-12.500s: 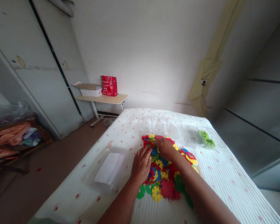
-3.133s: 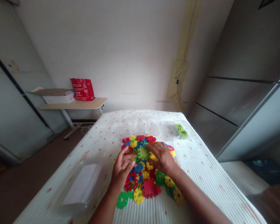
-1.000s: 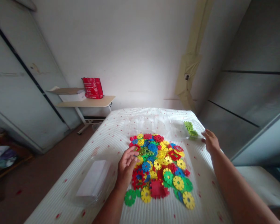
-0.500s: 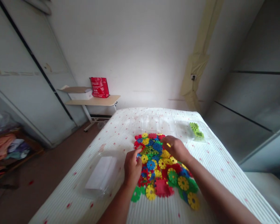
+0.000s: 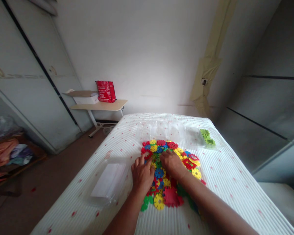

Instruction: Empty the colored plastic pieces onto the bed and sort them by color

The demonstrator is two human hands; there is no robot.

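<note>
The left hand (image 5: pixel 142 174) lies palm down, fingers spread and gripping nothing, on the near left of a heap of plastic gear pieces (image 5: pixel 186 160). The right hand (image 5: pixel 171 163) just beside it curls its fingers into the heap, so I cannot tell whether it pinches a piece. Hands and forearms hide the middle of the heap, which sits mid-way across the striped bed cover (image 5: pixel 230 182). A clear box (image 5: pixel 107 181) lies just to the left, and the far-right clear tray (image 5: pixel 194 135) of green pieces (image 5: pixel 207 137) has edges too faint to trace.
</note>
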